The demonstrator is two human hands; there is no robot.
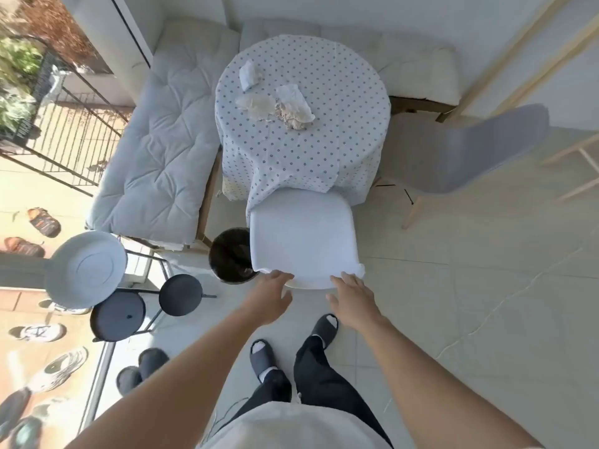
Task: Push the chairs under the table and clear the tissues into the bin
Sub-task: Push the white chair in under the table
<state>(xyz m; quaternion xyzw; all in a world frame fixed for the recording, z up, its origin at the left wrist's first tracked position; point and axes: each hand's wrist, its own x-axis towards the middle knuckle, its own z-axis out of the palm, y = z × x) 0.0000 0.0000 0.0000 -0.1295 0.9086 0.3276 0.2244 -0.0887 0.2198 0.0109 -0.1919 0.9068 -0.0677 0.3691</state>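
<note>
A white chair (303, 234) stands in front of me, its seat partly under the round table (340, 147) with the dotted cloth. My left hand (270, 294) and my right hand (351, 294) rest with spread fingers at the top edge of the chair's backrest, fingertips touching it, not gripping. Several crumpled tissues (285, 100) lie on the tabletop, with one more tissue (249, 74) farther back left. A dark round bin (230, 259) sits on the floor just left of the chair. A grey chair (463, 157) stands to the right, pulled out from the table.
A cushioned bench (158, 147) wraps the table's left and back sides. A folding rack with a white basin (86, 268) and dark round lids (118, 315) stands at the left. Slippers (142, 371) lie on the floor beside it. Tiled floor stretches to the right.
</note>
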